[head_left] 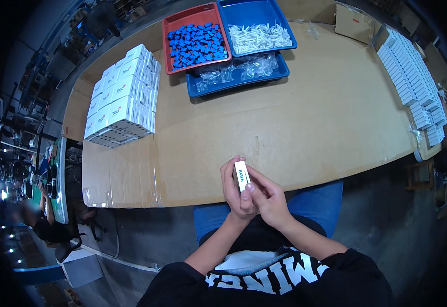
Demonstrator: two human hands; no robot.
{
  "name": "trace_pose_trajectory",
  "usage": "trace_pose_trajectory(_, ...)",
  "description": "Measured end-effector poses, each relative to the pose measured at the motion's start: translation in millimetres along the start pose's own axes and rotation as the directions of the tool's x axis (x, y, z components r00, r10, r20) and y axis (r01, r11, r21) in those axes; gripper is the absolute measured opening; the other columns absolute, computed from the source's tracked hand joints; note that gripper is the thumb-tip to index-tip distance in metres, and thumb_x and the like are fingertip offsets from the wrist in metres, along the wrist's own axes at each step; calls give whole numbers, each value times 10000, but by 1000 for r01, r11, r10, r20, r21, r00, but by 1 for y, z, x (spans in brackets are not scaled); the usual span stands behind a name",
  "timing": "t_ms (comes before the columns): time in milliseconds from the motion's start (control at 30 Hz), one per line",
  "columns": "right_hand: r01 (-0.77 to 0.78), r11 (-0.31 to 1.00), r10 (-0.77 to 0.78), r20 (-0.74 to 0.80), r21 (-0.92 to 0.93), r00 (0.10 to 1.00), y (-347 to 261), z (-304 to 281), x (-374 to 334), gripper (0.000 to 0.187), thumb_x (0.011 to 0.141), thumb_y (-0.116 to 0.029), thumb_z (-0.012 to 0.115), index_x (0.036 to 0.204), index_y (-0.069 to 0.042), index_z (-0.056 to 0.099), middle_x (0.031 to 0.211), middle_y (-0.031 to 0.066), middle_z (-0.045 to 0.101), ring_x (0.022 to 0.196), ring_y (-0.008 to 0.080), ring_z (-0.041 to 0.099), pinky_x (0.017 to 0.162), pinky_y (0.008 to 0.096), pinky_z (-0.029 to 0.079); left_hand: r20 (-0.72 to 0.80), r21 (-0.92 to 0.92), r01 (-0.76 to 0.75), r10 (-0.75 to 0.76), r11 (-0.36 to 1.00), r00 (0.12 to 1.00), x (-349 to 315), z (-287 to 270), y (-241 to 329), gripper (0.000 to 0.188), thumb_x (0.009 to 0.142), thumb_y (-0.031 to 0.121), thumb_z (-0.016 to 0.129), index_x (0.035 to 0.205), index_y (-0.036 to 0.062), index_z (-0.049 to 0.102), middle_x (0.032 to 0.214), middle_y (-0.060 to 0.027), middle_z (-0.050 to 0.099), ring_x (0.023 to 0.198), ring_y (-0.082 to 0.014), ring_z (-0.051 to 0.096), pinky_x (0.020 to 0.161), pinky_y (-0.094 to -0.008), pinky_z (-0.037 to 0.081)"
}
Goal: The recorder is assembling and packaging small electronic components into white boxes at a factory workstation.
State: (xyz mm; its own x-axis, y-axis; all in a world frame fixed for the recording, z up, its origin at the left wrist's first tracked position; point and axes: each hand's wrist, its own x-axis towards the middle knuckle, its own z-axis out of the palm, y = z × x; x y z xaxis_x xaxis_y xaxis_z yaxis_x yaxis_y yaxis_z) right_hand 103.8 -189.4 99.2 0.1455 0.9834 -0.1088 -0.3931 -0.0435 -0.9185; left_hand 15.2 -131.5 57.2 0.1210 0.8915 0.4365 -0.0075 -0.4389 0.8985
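From where I stand, both hands are busy with one small white box [241, 175], held up just by the near edge of a cardboard-covered table [223, 138], roughly midway along it. The left hand [232, 192] is curled around the box's left side, gripping it. The right hand [269, 201] closes in from the other side, its thumb against the lower end of the box – so the two hold it together, the dark-printed face turned up.

Toward the far side of the table, a red tray [193, 17] full of small blue pieces [197, 45] stands beside a blue tray [249, 13] of slim white pieces [259, 38]. Both sit above a lower blue tray [239, 86], where crumpled clear plastic [257, 65] shows. On the left is a tall block of stacked white cartons [123, 94]; on the far right, long rows of narrow white boxes [413, 77] lie closely packed, near an upright piece of cardboard [354, 23] at the back.

Blue jeans [315, 210] show below the near edge, under a black top with white lettering. Off to the left – well apart from this table – a co-worker in black [52, 230] reaches toward a green surface [60, 189].
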Motion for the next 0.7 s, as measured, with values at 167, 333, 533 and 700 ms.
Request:
trace_pose_trajectory(167,85,991,-86,-7,-100,996,10,0,-3,533,1052,-74,569,1541,55,403,1499,185,525,1313,175,547,1052,282,473,-8,-18,-27,27,999,1000,-1,0,0,856,921,598,379,1371,-127,453,1299,-224,490,1191,-311,553,1043,-450,442)
trace_pose_trajectory(333,147,973,-149,-1,-179,989,13,0,-5,492,1057,-78,550,1519,54,444,1492,193,539,1303,187,558,1032,288,481,-17,-54,-23,22,998,1000,-4,-3,-5,837,910,586,390,1351,-121,464,1283,-221,496,1184,-314,555,1035,-451,444)
trace_pose_trajectory(533,206,942,-204,35,-266,978,8,-1,-5,463,1069,-107,528,1496,63,469,1479,232,553,1311,230,574,1076,326,456,-29,-71,-21,19,997,999,-6,-4,-2,822,914,586,399,1349,-108,467,1281,-221,498,1180,-313,553,1027,-448,446)
trace_pose_trajectory(700,201,935,-193,58,-293,980,8,-3,-5,452,1084,-137,500,1490,61,480,1469,223,561,1307,266,587,1083,337,451,-12,-106,8,-9,994,1000,-6,-6,0,850,921,613,402,1369,-106,457,1286,-217,500,1208,-305,541,1041,-440,436)
